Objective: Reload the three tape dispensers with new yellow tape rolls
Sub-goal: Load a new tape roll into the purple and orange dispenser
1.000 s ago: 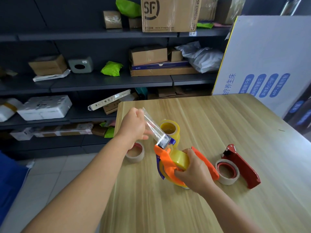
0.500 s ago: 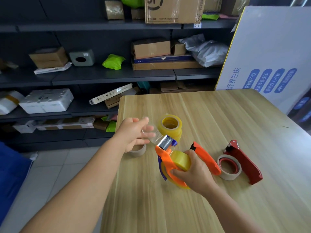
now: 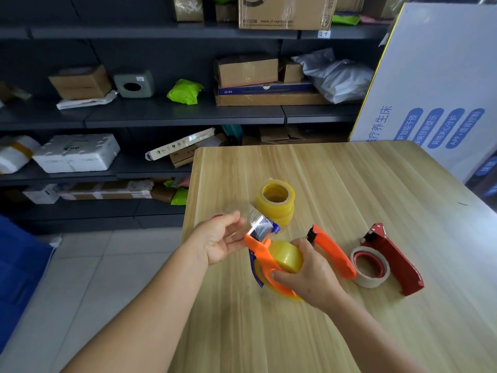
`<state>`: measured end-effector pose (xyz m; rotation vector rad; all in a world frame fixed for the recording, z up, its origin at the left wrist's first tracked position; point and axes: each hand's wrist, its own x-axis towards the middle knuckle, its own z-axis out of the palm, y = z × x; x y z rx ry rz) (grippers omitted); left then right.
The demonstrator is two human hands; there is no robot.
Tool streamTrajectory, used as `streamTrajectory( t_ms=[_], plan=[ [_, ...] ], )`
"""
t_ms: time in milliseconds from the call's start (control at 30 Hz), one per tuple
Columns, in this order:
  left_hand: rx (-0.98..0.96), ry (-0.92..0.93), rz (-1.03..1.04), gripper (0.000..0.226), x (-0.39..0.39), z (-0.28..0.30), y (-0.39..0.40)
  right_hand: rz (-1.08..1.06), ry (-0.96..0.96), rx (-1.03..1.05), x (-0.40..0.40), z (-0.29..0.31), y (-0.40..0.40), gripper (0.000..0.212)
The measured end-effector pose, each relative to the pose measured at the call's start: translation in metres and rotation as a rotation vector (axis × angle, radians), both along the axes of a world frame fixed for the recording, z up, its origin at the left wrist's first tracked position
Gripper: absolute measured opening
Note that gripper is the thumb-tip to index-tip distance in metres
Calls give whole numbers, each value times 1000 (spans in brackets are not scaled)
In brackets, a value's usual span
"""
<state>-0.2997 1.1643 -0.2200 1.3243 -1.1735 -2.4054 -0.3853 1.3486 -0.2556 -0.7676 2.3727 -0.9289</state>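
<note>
While the orange tape dispenser [image 3: 262, 258] is held just above the wooden table [image 3: 349, 189], a yellow tape roll [image 3: 286, 256] sits in its frame, near the front left part of the table. The right hand [image 3: 309, 273] grips this dispenser from the right side, with the fingers [image 3: 279, 277] curled around the orange frame and the roll. A short piece of clear tape [image 3: 248, 215] goes from the metal cutter [image 3: 259, 226] at the top of the dispenser toward the left hand [image 3: 219, 239]. The left hand is turned palm up just beside the cutter, with its fingers relaxed and a little spread; the fingertips [image 3: 236, 215] are at the loose tape, but I cannot tell if they really touch it.

Behind the dispenser, a stack of new yellow rolls [image 3: 275, 201] stands on the table. A second orange dispenser [image 3: 333, 251] lies to the right of the held one, partly behind the right hand. Further right, a red dispenser [image 3: 394, 261] lies on the table with a nearly used roll [image 3: 370, 266] that has a red core. A small part of another red-core roll [image 3: 216, 216] shows behind the left hand. Beyond the table, dark shelves [image 3: 161, 117] carry cardboard boxes and parcels, and a white board [image 3: 441, 76] leans at the right.
</note>
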Motion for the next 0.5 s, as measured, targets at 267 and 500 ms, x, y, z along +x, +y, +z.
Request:
streamTrajectory(
  t_ms=[267, 500],
  plan=[
    [-299, -9, -148, 11, -15, 29, 15, 136, 23, 186, 3, 0, -13, 68],
    [-846, -237, -436, 10, -14, 70, -8, 149, 141, 274, -6, 0, -14, 65]
  ],
)
